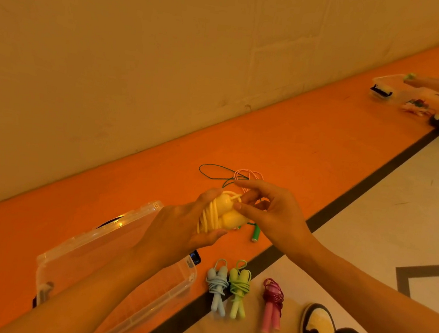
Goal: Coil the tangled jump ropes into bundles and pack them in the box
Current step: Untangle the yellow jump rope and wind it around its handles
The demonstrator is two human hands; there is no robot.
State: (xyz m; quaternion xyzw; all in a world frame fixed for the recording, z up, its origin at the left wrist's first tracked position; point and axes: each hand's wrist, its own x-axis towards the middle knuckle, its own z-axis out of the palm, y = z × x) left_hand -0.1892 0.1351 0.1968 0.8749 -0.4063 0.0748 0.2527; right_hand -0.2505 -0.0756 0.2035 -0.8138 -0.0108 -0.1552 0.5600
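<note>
Right now the left hand [176, 227] grips the yellow jump rope [224, 217] in the air above the orange floor [282, 151], its fingers curled round the two handles and the cord wrapped about them. The right hand [278, 213] meets it from the other side, with thumb and forefinger pinching the cord at the top of the bundle and the other fingers loosely spread. Below the left forearm the clear box [77, 249] sits on the floor (dark latches at both ends). Just to its right three coiled ropes lie side by side by the black line [374, 180]: a blue bundle [217, 285], a green bundle [239, 287] and, a little apart, a pink bundle [272, 304]. Behind the hands a loose green rope [212, 171] and a loose pink rope [250, 173] lie tangled together on the orange strip, and one green handle [256, 234] shows under the right hand. A black and yellow shoe [317, 321] is at the lower right.
</note>
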